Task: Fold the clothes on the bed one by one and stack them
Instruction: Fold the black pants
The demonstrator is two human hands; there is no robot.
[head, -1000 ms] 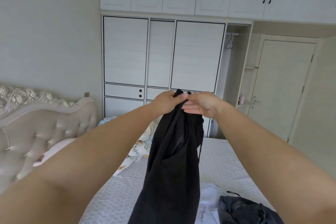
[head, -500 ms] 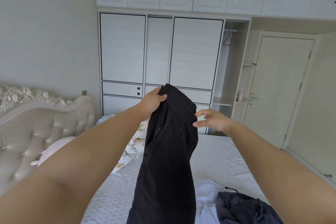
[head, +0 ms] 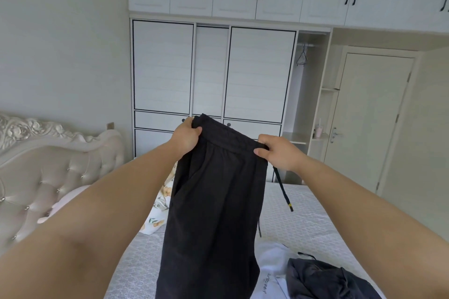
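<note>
Black trousers (head: 213, 213) hang in the air above the bed (head: 303, 216), held up by the elastic waistband. My left hand (head: 187, 136) grips the waistband's left end. At its right end my right hand (head: 279, 153) pinches the band. A black drawstring (head: 283, 189) dangles below my right hand. The legs drop out of view at the bottom edge. On the bed at lower right lie a white garment (head: 269, 272) with lettering and a crumpled dark garment (head: 325, 279).
A tufted headboard (head: 48, 172) stands at left, with a pink pillow (head: 60, 206) and a floral quilt (head: 158, 211) beside it. A white wardrobe (head: 211, 70) fills the far wall. A closed door (head: 371, 119) is at right.
My hands have moved apart along the waistband, spreading it wide. My right hand, open half a second ago, now pinches the band's right end. The drawstring has swung free.
</note>
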